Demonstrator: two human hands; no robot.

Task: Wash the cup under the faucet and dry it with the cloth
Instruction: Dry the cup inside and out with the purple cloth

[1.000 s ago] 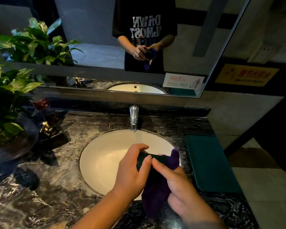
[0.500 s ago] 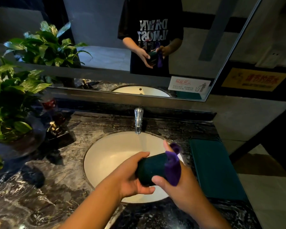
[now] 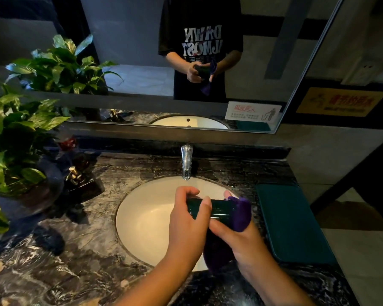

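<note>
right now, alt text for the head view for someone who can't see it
A left hand grips a dark green cup on its side above a white sink while the right hand holds a purple cloth over its end. A faucet stands behind.

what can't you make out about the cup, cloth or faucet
All in the head view.
The cup: the left hand wraps one end, the purple cloth caps the other, so its mouth and inside are hidden.
The cloth's lower part: partly behind the right hand.
The faucet: too dim to tell whether water runs.
The yellow sign: lettering blurred.
The plant: cut off by the left edge.
</note>
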